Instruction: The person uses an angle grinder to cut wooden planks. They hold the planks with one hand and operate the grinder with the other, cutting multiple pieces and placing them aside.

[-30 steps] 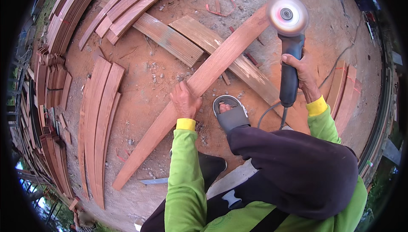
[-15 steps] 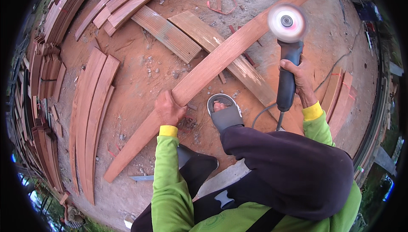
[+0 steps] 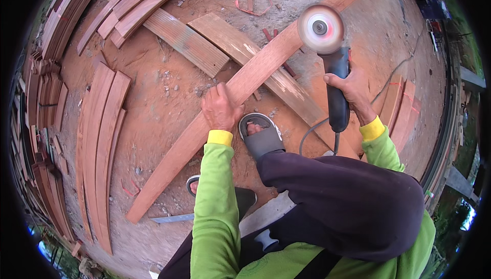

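Observation:
My left hand grips a long reddish plank that lies diagonally across two paler boards. My right hand is wrapped round the black body of an angle grinder, whose round disc looks blurred, as if spinning, over the upper part of the plank. A cable runs down from the grinder's rear past my sandaled foot, which rests just right of the plank.
Stacks of curved planks lie at the left and upper left. Short boards sit at the right beside a loose cable. A metal strip lies near my other foot, and red straps are scattered on the dusty ground.
My left hand slid down-left along the plank, then moved back up it. The grinder's disc has shifted left and slightly downward over the plank, with my right hand still on it.

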The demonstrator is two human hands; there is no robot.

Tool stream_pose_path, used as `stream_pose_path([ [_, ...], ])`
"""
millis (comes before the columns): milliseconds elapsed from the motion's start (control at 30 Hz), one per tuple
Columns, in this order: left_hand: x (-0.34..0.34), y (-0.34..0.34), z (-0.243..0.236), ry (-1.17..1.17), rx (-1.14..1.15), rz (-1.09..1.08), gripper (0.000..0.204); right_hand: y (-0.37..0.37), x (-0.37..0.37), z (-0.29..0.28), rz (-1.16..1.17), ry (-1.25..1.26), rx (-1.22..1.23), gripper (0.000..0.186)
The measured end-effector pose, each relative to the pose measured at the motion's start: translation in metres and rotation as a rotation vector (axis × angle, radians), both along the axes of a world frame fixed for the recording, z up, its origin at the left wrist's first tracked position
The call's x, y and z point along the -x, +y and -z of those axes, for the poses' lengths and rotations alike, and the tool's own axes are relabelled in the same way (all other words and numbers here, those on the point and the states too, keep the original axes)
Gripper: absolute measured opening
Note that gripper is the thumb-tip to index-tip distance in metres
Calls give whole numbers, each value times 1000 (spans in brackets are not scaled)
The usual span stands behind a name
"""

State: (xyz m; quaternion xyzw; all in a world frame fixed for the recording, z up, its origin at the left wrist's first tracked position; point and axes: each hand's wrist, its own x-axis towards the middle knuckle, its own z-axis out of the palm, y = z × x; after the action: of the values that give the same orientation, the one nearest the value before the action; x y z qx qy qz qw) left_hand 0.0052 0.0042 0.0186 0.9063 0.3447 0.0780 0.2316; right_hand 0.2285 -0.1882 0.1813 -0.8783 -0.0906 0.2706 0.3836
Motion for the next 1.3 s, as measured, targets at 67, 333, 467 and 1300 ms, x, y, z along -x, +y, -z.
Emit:
stream_pose_path([
  [67, -5, 0, 0, 10, 6, -1, 63, -3, 0, 2, -18, -12, -5, 55],
  [333, -4, 1, 1, 8, -47, 11, 65, -21, -10, 20, -106, 28, 38, 55],
  [467, -7, -2, 4, 24, -48, 7, 68, -25, -10, 26, -139, -73, -2, 56],
  [1300, 6, -3, 2, -4, -65, 29, 61, -33, -9, 33, -390, -251, 171, 63],
])
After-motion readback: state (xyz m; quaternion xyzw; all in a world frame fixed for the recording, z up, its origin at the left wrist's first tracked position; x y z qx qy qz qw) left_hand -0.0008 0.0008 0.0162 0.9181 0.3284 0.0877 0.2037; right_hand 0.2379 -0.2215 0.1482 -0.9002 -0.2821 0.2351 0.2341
